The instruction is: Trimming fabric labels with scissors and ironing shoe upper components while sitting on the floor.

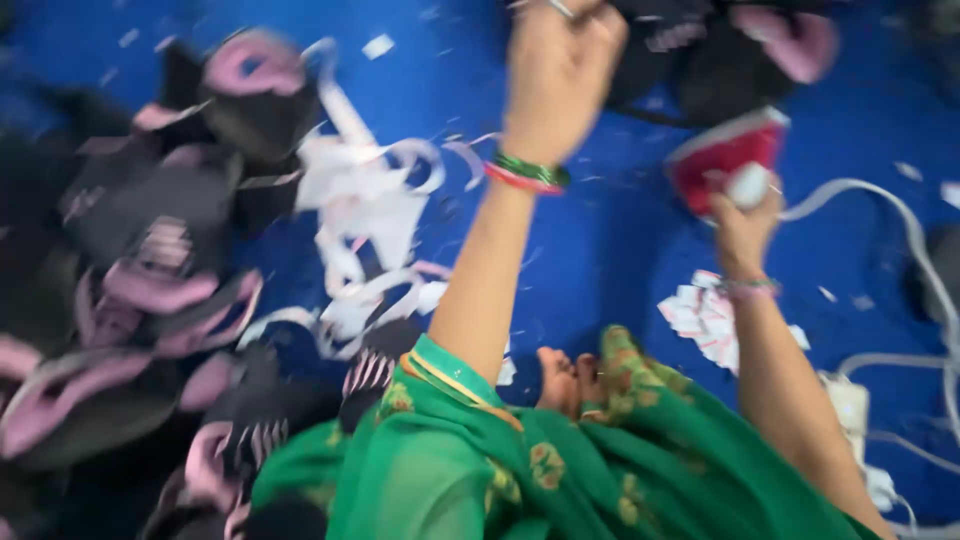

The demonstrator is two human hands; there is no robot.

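Note:
The view is blurred by motion. My left hand (560,65) is raised at the top centre with its fingers curled, next to black and pink shoe pieces (700,50); a thin pale bit shows above the fist, and what it holds is hidden. My right hand (745,215) grips a white rounded knob (748,185) on a red box-shaped thing (720,155) that rests on the blue floor (600,240). A white cable (880,195) runs off to the right of it. Green and red bangles (528,175) circle my left wrist.
A heap of black and pink shoe pieces (150,280) fills the left side. White paper strips (365,210) lie beside it. Small white and red labels (705,315) sit near my right forearm. A white power strip (850,405) with cables is at the right. My green garment (520,470) covers the foreground.

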